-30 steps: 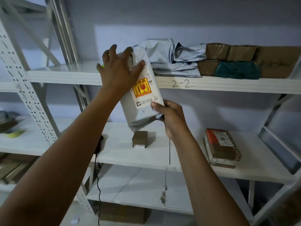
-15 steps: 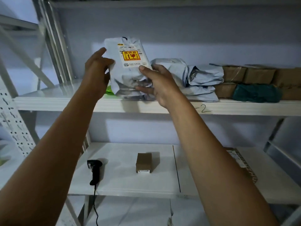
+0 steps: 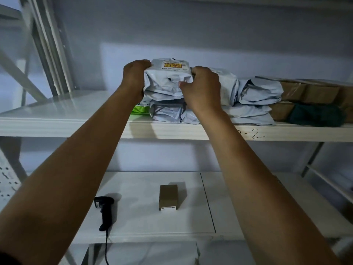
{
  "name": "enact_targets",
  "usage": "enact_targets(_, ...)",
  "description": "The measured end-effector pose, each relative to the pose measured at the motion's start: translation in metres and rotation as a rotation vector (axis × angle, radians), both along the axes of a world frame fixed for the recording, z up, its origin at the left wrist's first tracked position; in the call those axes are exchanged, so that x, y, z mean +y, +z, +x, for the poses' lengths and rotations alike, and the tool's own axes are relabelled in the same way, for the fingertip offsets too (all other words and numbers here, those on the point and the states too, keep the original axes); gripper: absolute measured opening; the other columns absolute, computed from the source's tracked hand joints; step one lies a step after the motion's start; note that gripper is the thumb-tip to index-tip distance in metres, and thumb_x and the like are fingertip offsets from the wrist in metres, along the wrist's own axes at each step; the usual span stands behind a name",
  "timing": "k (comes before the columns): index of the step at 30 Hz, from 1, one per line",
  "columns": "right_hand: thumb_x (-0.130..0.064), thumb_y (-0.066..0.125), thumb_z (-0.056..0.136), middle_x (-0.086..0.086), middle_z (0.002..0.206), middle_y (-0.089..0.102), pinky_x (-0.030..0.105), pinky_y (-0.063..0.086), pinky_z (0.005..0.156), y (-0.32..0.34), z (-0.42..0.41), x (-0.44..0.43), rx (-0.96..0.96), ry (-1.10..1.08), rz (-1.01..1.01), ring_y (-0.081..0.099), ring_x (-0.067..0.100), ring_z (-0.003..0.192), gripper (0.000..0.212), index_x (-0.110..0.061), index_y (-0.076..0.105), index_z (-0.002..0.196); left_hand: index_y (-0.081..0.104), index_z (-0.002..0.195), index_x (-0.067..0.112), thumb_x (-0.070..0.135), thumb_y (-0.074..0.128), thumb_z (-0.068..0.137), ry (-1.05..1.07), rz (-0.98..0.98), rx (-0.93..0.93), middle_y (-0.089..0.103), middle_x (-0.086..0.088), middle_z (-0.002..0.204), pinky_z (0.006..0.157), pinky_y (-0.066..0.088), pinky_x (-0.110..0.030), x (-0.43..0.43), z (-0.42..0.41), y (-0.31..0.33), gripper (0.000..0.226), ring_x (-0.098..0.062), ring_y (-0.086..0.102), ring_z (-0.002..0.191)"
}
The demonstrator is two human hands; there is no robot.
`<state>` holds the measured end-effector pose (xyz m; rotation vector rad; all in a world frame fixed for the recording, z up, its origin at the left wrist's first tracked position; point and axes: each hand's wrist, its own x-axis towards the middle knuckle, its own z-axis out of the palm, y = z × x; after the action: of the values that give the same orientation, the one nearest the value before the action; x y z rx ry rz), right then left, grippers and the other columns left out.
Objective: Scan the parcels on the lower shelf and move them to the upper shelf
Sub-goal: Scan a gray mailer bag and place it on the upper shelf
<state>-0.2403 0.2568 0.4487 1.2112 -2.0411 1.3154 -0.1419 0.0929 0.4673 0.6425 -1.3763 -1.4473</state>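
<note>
**Both hands grip a bag on the upper shelf**

The left hand (image 3: pixel 135 79) and the right hand (image 3: pixel 202 87) hold a grey bag (image 3: pixel 168 83) between them, one at each side. The left hand's fingers curl round the bag's left edge. The right hand grips the right edge, with its thumb pressed on the crumpled near face. The bag has an orange label (image 3: pixel 172 65) on its top and rests on a pile (image 3: pixel 168 113) of similar grey bags on the upper shelf (image 3: pixel 57 123).

A green packet (image 3: pixel 140 109) shows under the pile's left side. More grey mailers (image 3: pixel 256 92) lie just right of the right hand. Further right are brown cartons (image 3: pixel 305 92) with a dark green parcel (image 3: pixel 315 115) in front of them at the near edge. A handwritten mark (image 3: pixel 254 133) ending in "-2" is on the shelf's front lip, partly hidden by the right forearm.

On the lower shelf (image 3: pixel 143 224) a small brown box (image 3: pixel 168 197) stands alone between the two forearms, with a white strip at its near end. A black scanner (image 3: pixel 104 211) lies to its left, well apart from it, and its cord drops over the near edge.
</note>
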Motion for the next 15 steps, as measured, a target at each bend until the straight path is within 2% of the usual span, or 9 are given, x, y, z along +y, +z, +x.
enact_targets(2,-0.023,0.066,0.089,0.006,0.106,0.071,0.027,0.043,0.075,-0.001,0.002,0.0,0.069,-0.049,-0.003,0.065,0.026,0.102,0.023,-0.01,0.07,0.108,0.06,0.084,0.008,0.012,0.059,0.093,-0.011,-0.029,-0.011,0.06,-0.012,0.077,0.052,0.04,-0.019,-0.003,-0.004,-0.002,0.01,-0.021,0.058,0.061)
enact_targets(4,-0.021,0.063,0.092,0.009,0.115,0.067,0.027,0.041,0.079,-0.003,0.005,0.001,0.122,-0.093,0.028,0.062,0.027,0.108,0.029,-0.01,0.067,0.119,0.058,0.082,0.007,0.007,0.057,0.095,-0.014,-0.091,-0.076,0.056,-0.007,0.073,0.055,0.043,-0.019,-0.005,-0.009,-0.006,0.013,-0.016,0.056,0.058)
enact_targets(7,-0.021,0.062,0.095,0.011,0.129,0.059,0.033,0.048,0.091,-0.006,0.009,0.003,0.177,-0.144,0.109,0.061,0.029,0.116,0.046,-0.012,0.057,0.14,0.06,0.066,0.011,0.007,0.069,0.09,-0.001,-0.077,-0.063,0.062,-0.007,0.071,0.079,0.051,-0.032,-0.013,-0.01,-0.013,0.026,-0.02,0.06,0.078)
enact_targets(9,-0.022,0.063,0.095,0.01,0.134,0.057,0.035,0.05,0.092,-0.008,0.012,0.002,0.212,-0.16,0.135,0.062,0.029,0.117,0.055,-0.013,0.05,0.147,0.064,0.071,0.007,0.014,0.077,0.083,-0.006,-0.003,-0.025,0.065,-0.011,0.08,0.083,0.053,-0.038,-0.02,-0.011,-0.018,0.019,-0.024,0.063,0.083)
enact_targets(11,-0.023,0.063,0.095,0.008,0.135,0.058,0.036,0.05,0.09,-0.01,0.014,0.001,0.229,-0.173,0.164,0.061,0.028,0.118,0.055,-0.013,0.05,0.147,0.064,0.078,0.007,0.014,0.075,0.084,-0.033,0.074,-0.008,0.064,-0.013,0.078,0.072,0.053,-0.037,-0.017,-0.009,-0.021,0.014,-0.025,0.064,0.074)
enact_targets(15,-0.027,0.063,0.097,0.01,0.125,0.062,0.036,0.049,0.083,-0.01,0.018,0.002,0.276,-0.189,0.242,0.062,0.03,0.112,0.035,-0.009,0.061,0.127,0.066,0.087,0.007,0.017,0.068,0.087,-0.062,0.078,-0.07,0.066,-0.014,0.067,0.048,0.048,-0.026,-0.002,-0.007,-0.02,0.01,-0.024,0.061,0.049)
